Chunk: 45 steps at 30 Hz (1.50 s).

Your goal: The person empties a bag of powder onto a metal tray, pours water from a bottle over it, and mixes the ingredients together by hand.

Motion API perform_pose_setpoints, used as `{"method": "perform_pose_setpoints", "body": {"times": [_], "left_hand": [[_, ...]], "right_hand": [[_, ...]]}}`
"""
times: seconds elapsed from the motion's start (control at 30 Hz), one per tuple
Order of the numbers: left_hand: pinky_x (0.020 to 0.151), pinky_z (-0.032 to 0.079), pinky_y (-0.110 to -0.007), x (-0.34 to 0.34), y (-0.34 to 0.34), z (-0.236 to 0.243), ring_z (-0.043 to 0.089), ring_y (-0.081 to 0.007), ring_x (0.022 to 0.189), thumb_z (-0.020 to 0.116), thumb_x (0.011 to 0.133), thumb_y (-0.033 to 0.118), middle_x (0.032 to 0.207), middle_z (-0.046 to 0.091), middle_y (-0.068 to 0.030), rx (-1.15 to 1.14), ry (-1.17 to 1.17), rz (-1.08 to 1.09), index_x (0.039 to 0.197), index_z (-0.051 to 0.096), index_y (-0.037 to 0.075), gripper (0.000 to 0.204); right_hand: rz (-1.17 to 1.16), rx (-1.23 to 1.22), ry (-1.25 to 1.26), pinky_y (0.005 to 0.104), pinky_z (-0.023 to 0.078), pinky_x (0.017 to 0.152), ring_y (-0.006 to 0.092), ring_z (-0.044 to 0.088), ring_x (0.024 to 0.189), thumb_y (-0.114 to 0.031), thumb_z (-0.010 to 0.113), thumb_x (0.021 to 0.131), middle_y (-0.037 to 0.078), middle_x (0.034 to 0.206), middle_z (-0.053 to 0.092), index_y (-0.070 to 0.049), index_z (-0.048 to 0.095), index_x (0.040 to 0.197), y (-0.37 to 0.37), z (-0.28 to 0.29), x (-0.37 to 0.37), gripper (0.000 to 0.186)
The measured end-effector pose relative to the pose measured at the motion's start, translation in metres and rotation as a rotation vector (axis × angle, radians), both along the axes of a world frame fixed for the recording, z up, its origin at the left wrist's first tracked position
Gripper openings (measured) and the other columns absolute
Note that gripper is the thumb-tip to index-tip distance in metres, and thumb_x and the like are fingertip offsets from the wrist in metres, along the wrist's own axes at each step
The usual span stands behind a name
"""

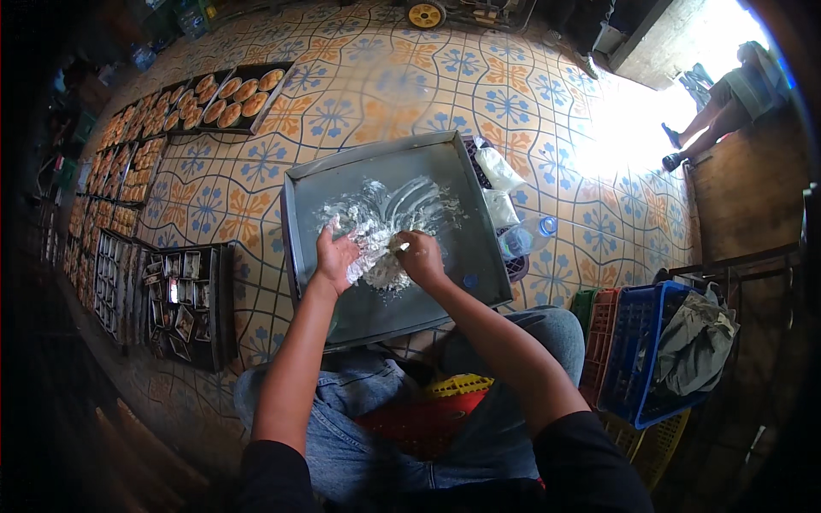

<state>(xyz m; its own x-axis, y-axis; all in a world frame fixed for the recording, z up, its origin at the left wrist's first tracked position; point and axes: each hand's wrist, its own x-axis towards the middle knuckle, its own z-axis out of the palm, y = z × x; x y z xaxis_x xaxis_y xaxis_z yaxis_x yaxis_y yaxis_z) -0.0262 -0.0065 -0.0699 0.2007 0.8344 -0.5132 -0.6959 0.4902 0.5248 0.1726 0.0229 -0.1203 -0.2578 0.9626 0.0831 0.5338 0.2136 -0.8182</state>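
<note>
A large grey metal tray with raised edges lies in front of me. Over its middle spreads a patch of white floury dough, wet and smeared toward the far side, crumbly nearer me. My left hand is open above the left of this patch, palm turned inward, its fingers coated in white. Close beside it, my right hand is closed, fingers curled round a bit of the white dough at their tips. A small blue cap lies in the tray to the right.
Right of the tray are bags of white powder and a clear plastic bottle. Trays of baked goods line the floor at left, with stacked dark moulds nearer. A blue crate stands at right. A person's legs show far right.
</note>
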Motion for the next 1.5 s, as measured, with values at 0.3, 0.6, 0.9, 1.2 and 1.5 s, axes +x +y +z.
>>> {"method": "perform_pose_setpoints", "body": {"times": [0.3, 0.6, 0.9, 1.2, 1.5], "left_hand": [[0.115, 0.036, -0.051, -0.002, 0.0, -0.002, 0.05, -0.0366, 0.134, 0.022, 0.093, 0.074, 0.144, 0.054, -0.0238, 0.01, 0.057, -0.026, 0.149, 0.042, -0.003, 0.097], [0.111, 0.041, -0.05, 0.001, -0.002, -0.007, 0.058, -0.0364, 0.124, 0.027, 0.092, 0.076, 0.136, 0.059, -0.0237, 0.027, 0.035, -0.022, 0.146, 0.044, -0.004, 0.098], [0.109, 0.042, -0.049, -0.005, -0.007, -0.025, 0.058, -0.0334, 0.123, 0.025, 0.092, 0.075, 0.133, 0.061, -0.0208, -0.085, 0.231, 0.014, 0.146, 0.046, -0.002, 0.096], [0.114, 0.038, -0.049, -0.001, -0.007, -0.013, 0.053, -0.0355, 0.132, 0.025, 0.091, 0.077, 0.145, 0.052, -0.0241, 0.032, 0.067, -0.079, 0.15, 0.04, -0.004, 0.101], [0.114, 0.038, -0.051, 0.0, -0.011, 0.004, 0.054, -0.0381, 0.13, 0.026, 0.092, 0.078, 0.142, 0.055, -0.0253, 0.031, 0.066, -0.072, 0.149, 0.04, -0.005, 0.102]], "right_hand": [[-0.03, -0.016, 0.032, 0.0387, 0.057, 0.079, 0.0338, 0.074, 0.083, -0.02, 0.08, 0.073, 0.023, 0.09, 0.073, 0.002, 0.073, 0.106, 0.011, 0.003, -0.004, 0.041], [-0.039, -0.062, 0.068, 0.045, 0.055, 0.081, 0.0406, 0.07, 0.092, -0.015, 0.077, 0.075, 0.023, 0.093, 0.071, -0.002, 0.072, 0.1, 0.009, 0.0, -0.006, 0.028], [0.024, 0.048, 0.005, 0.043, 0.056, 0.082, 0.0402, 0.07, 0.088, -0.017, 0.081, 0.069, 0.021, 0.091, 0.071, 0.001, 0.072, 0.1, 0.007, 0.028, -0.014, 0.037], [0.034, 0.006, 0.069, 0.0442, 0.055, 0.08, 0.04, 0.07, 0.087, -0.013, 0.079, 0.068, 0.021, 0.09, 0.07, 0.001, 0.072, 0.093, 0.01, 0.016, -0.012, 0.03], [0.012, -0.035, 0.003, 0.0476, 0.055, 0.079, 0.0418, 0.069, 0.086, -0.01, 0.073, 0.072, 0.023, 0.089, 0.071, -0.002, 0.074, 0.095, 0.013, 0.009, -0.007, 0.024]]}}
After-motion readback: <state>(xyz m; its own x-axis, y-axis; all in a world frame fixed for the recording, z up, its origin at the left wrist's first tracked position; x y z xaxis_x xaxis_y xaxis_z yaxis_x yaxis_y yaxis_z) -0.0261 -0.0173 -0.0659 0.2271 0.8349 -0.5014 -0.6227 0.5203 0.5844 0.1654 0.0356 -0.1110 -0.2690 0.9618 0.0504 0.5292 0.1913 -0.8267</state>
